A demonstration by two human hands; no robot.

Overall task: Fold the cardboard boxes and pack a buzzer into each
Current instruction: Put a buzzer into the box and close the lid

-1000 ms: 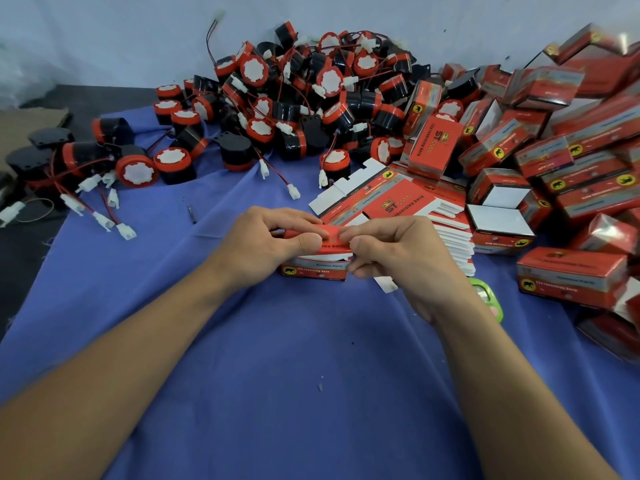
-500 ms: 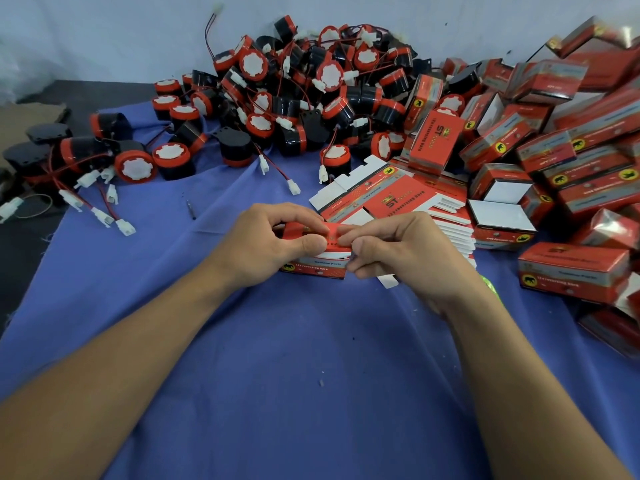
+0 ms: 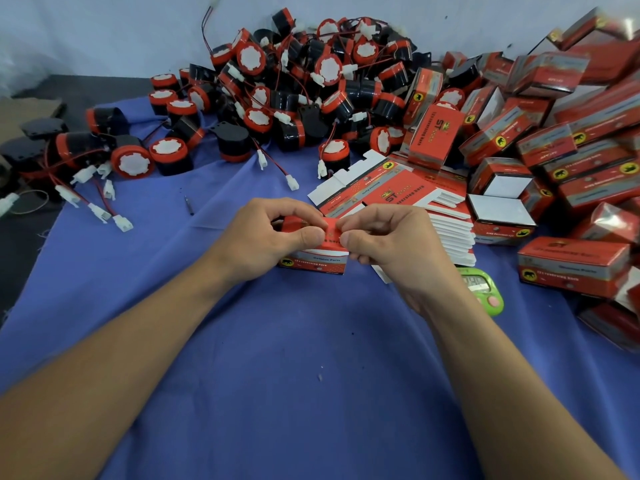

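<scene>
A red cardboard box (image 3: 317, 261) stands on the blue cloth (image 3: 277, 358) at the middle. My left hand (image 3: 263, 237) grips its left end, thumb pressed on the red top flap. My right hand (image 3: 388, 244) pinches the same flap from the right, fingers curled. Whatever is inside the box is hidden. A heap of red and black buzzers (image 3: 294, 91) with white plugs on red wires lies at the back. A stack of flat unfolded boxes (image 3: 398, 199) lies just behind my right hand.
Folded red boxes (image 3: 571, 147) pile up along the right, two with white open sides. One closed box (image 3: 573, 266) lies at the right near a green timer (image 3: 485, 289). Loose buzzers and plugs (image 3: 104, 174) spread at the left. A small screw (image 3: 188, 205) lies on the cloth.
Both hands have kept hold of the box in the same place. The thumbs have shifted a little along the top flap, which now lies lower on the box.
</scene>
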